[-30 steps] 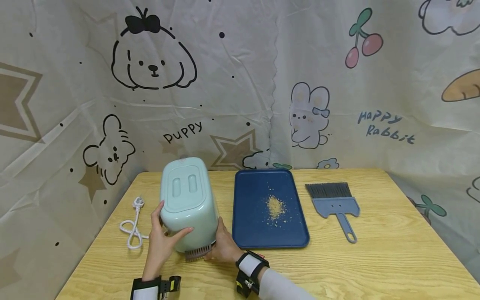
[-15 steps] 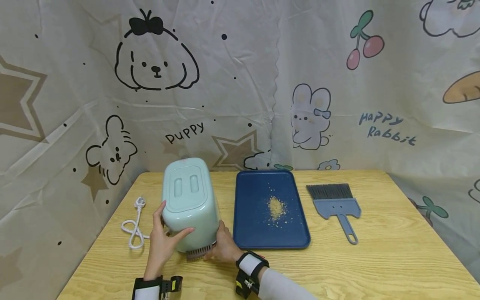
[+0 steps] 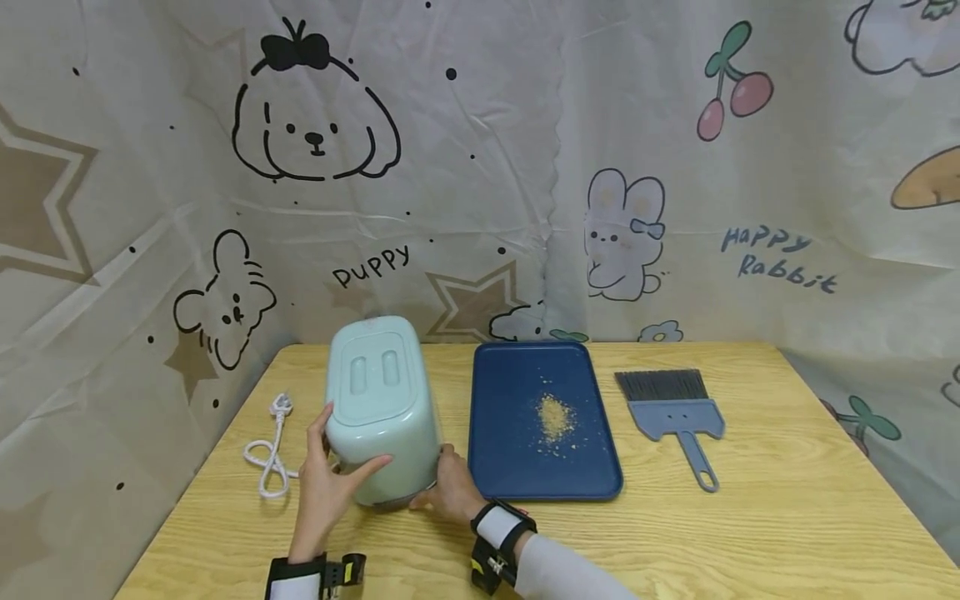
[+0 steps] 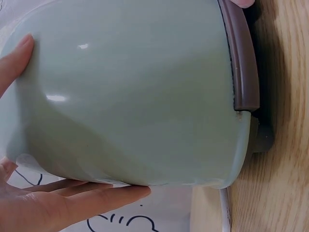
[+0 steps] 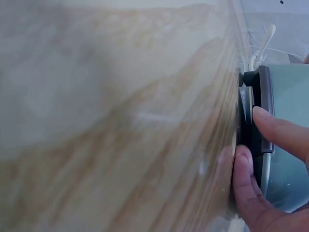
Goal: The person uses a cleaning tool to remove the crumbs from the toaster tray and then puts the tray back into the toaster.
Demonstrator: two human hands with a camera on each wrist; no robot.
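Note:
A pale green toaster (image 3: 382, 442) stands at the left of the table, its lid on top. My left hand (image 3: 324, 492) grips it, fingers along the left side and thumb across the near face. In the left wrist view, the brown front strip of the crumb tray (image 4: 241, 63) sits close along the toaster's bottom edge. My right hand (image 3: 450, 487) is at the lower right corner. In the right wrist view, its thumb (image 5: 277, 125) lies on the brown strip and its other fingers curl under the base. The rest of the crumb tray is hidden inside.
A dark blue rectangular tray (image 3: 510, 450) with a pile of crumbs (image 3: 556, 418) lies right of the toaster. Farther right is a blue-grey hand brush (image 3: 675, 417) with dark bristles. The toaster's white cord and plug (image 3: 274, 450) lie at its left. Patterned cloth hangs behind.
The brown crumb tray, which stuck out at the toaster's near bottom edge, has slid in under it. My right hand has shifted slightly inward with it; the left hand keeps its hold.

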